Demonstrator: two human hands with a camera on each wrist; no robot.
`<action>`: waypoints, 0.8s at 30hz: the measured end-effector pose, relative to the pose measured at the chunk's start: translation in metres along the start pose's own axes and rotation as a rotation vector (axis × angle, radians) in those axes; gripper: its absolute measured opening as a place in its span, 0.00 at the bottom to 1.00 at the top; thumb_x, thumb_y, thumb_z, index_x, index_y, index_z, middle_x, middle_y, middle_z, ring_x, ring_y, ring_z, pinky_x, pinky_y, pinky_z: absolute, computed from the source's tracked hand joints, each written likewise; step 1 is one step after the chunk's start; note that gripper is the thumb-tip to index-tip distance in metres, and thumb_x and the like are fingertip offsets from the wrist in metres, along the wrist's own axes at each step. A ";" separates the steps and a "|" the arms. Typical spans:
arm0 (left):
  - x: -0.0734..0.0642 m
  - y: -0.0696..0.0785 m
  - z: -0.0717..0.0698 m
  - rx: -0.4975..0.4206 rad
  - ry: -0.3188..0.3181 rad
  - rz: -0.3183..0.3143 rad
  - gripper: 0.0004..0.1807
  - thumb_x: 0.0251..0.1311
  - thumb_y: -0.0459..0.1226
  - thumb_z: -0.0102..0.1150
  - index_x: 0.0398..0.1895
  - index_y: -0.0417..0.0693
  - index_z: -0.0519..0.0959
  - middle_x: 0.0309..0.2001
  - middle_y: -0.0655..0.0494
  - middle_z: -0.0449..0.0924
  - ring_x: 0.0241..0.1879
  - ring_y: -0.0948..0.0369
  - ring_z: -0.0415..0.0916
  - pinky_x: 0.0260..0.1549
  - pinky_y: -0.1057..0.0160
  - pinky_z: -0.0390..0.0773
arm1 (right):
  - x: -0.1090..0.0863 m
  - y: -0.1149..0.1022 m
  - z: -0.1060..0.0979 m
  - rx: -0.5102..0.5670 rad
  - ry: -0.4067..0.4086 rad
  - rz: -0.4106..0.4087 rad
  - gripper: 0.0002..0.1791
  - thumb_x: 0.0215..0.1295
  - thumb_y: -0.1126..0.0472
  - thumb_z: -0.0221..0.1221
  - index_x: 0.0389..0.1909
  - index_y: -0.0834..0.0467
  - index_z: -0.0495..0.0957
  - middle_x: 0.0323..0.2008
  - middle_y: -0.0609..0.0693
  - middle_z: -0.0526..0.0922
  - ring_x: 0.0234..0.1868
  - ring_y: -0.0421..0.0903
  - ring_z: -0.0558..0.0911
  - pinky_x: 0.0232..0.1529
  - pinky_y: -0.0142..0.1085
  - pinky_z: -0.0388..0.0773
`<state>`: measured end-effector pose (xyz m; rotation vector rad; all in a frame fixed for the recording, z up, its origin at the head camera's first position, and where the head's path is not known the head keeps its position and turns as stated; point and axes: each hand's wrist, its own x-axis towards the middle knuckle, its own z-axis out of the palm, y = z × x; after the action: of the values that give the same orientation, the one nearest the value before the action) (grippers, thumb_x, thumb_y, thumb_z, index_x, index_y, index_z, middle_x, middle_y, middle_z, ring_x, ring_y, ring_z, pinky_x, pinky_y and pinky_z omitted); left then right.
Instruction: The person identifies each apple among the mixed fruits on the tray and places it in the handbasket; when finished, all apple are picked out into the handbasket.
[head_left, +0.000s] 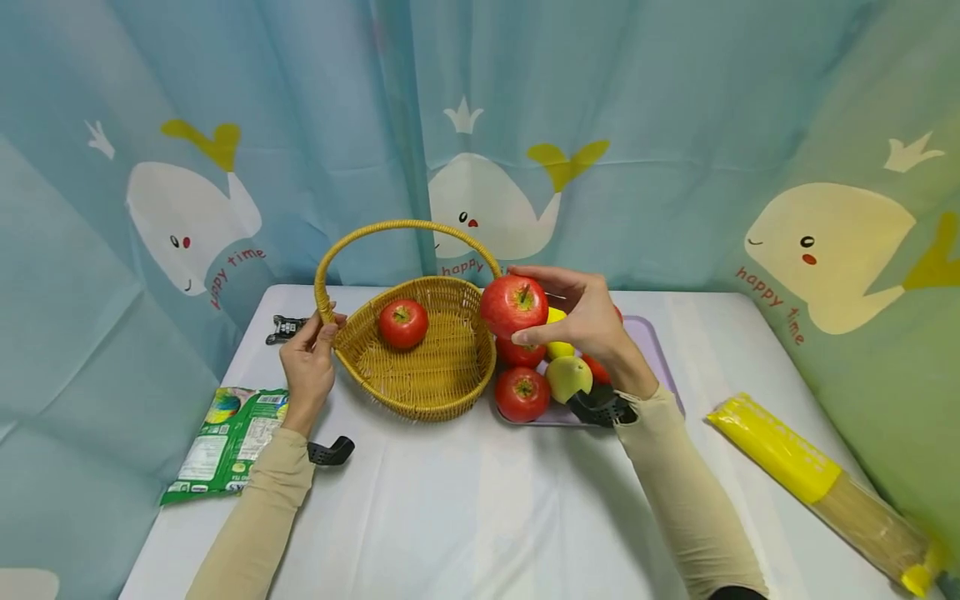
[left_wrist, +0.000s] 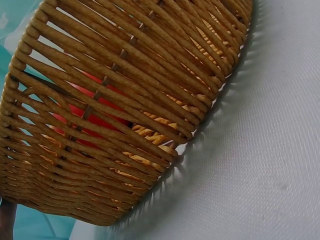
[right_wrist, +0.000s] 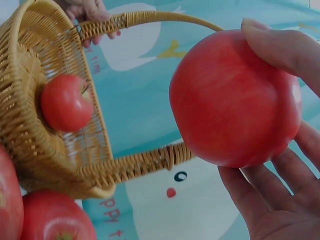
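Note:
In the head view a wicker basket (head_left: 420,383) with a tall arched handle stands on the table, one red apple (head_left: 403,323) lying inside toward its left. My left hand (head_left: 309,367) grips the foot of the handle on the left side. My right hand (head_left: 581,317) holds another red apple (head_left: 514,306) between thumb and fingers, above the basket's right rim. The right wrist view shows this held apple (right_wrist: 235,97) close up, with the basket (right_wrist: 55,165) beside it. In the left wrist view the woven wall (left_wrist: 125,100) fills most of the frame, red showing through its gaps.
Right of the basket, a lilac tray (head_left: 652,342) bears red apples (head_left: 522,394), a yellow-green fruit (head_left: 568,379) and other fruit partly hidden by my right hand. A green snack bag (head_left: 228,442) and a small black object (head_left: 285,329) lie left; a yellow noodle packet (head_left: 817,483) lies right.

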<state>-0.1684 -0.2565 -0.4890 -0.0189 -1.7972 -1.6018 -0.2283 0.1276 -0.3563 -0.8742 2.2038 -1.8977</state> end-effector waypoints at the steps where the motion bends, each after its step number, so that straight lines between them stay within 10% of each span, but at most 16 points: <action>1: 0.000 0.000 0.000 -0.001 -0.001 -0.001 0.19 0.77 0.30 0.57 0.66 0.35 0.81 0.50 0.27 0.85 0.51 0.69 0.85 0.57 0.74 0.82 | 0.001 0.000 0.002 0.001 -0.001 0.000 0.42 0.46 0.72 0.82 0.67 0.53 0.83 0.62 0.49 0.86 0.58 0.52 0.86 0.56 0.40 0.88; 24: 0.000 -0.002 0.001 0.021 0.001 0.006 0.18 0.77 0.31 0.58 0.66 0.39 0.82 0.49 0.31 0.87 0.51 0.71 0.85 0.56 0.75 0.82 | 0.014 0.012 0.060 0.112 -0.166 -0.050 0.46 0.50 0.73 0.79 0.73 0.56 0.76 0.72 0.49 0.78 0.67 0.51 0.79 0.66 0.46 0.83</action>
<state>-0.1697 -0.2558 -0.4903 -0.0133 -1.8112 -1.5789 -0.2183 0.0691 -0.3759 -1.0353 1.9786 -1.8744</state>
